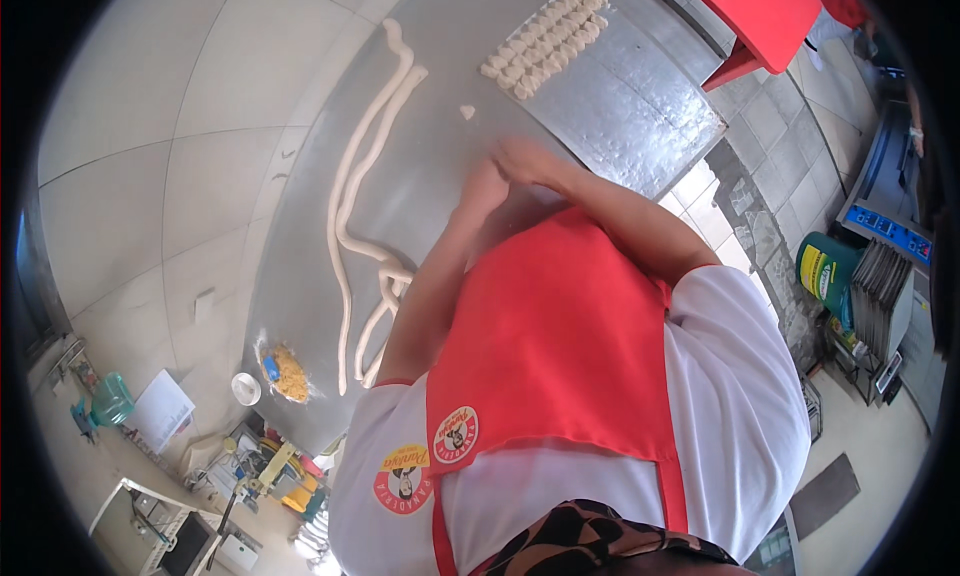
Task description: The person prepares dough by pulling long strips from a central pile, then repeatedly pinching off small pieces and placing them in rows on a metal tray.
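My left hand and my right hand are close together over the metal table, just beyond my red apron. Both are smeared by motion, so their fingers and anything between them cannot be made out. Just past them lies a small piece of dough. To the left, long dough ropes stretch along the table, side by side at the far end and crossing nearer my left arm. Rows of small dough pieces sit close together on a metal tray at the far right.
A yellow-brown crumbly heap with a blue item lies at the table's left end, near a white bowl. A red plastic chair or stool stands at the far right. A green bucket and stacked dark trays are farther right.
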`<state>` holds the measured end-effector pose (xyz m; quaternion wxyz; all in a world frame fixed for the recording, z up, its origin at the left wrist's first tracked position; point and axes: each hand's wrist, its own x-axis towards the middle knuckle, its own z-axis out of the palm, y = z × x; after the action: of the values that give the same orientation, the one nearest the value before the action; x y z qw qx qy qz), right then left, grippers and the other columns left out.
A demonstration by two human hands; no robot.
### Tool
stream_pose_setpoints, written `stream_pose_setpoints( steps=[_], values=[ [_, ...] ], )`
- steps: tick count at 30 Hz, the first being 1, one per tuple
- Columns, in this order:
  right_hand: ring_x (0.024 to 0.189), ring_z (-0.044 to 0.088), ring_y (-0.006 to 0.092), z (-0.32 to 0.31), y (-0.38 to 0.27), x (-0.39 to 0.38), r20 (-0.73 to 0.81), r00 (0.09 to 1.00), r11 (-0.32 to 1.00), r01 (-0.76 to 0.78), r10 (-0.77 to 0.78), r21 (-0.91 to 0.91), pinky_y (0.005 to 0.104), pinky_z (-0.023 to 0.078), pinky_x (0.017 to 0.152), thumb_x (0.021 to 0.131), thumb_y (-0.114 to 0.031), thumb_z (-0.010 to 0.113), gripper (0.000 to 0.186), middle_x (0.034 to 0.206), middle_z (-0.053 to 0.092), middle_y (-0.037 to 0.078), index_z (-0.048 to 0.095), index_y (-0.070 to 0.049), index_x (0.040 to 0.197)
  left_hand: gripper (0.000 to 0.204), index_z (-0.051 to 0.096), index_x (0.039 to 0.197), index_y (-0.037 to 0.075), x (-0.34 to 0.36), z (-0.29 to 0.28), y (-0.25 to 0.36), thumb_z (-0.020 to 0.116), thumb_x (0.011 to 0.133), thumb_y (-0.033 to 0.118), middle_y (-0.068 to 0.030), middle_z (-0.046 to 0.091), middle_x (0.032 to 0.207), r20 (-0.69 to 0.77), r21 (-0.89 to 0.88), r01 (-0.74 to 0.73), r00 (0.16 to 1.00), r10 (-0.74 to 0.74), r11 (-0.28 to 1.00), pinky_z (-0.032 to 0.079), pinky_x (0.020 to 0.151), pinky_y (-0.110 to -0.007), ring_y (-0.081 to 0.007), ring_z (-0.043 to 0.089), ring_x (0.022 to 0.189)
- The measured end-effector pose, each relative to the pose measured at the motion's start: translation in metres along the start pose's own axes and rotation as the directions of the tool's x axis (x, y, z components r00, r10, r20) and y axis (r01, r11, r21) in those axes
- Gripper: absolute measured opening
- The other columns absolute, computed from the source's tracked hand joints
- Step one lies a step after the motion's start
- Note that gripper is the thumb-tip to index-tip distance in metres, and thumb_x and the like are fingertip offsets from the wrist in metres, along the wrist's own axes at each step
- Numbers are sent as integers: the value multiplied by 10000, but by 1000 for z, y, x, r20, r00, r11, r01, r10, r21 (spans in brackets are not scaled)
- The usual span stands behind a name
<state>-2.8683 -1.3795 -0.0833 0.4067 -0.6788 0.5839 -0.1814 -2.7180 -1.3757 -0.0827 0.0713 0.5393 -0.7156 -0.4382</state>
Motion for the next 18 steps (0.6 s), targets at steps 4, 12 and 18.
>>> stream_pose_setpoints(
  steps=[4, 12, 18],
  values=[
    [882, 656, 447, -16, 2, 25, 4, 997, 991, -76, 77, -107, 511, 516, 808, 989, -365, 459, 461, 910, 693, 253, 720, -12, 848, 317, 651, 1126, 11, 11, -9, 19, 573, 936, 252, -225, 702, 931, -5, 115, -36, 999, 36, 993, 525, 775, -465, -396, 677, 919],
    [804, 664, 238, -119, 61, 31, -10, 960, 837, -238, 279, 492, 413, 524, 774, 831, -316, 647, 368, 925, 709, 88, 697, -58, 1088, 349, 532, 758, 124, 9, -34, -74, 698, 910, 390, 3, 459, 597, 171, -782, 463, 802, -572, 416, 403, 472, -312, -132, 452, 493],
    [935, 696, 299, -222, 224, 100, -545, 772, 944, -233, 327, 235, 384, 522, 842, 874, -417, 622, 523, 1002, 730, 154, 667, 12, 1169, 426, 588, 824, 95, 12, -53, -48, 785, 828, 473, 8, 485, 632, 44, -659, 450, 823, -566, 603, 429, 518, -295, -144, 502, 542]
  ],
)
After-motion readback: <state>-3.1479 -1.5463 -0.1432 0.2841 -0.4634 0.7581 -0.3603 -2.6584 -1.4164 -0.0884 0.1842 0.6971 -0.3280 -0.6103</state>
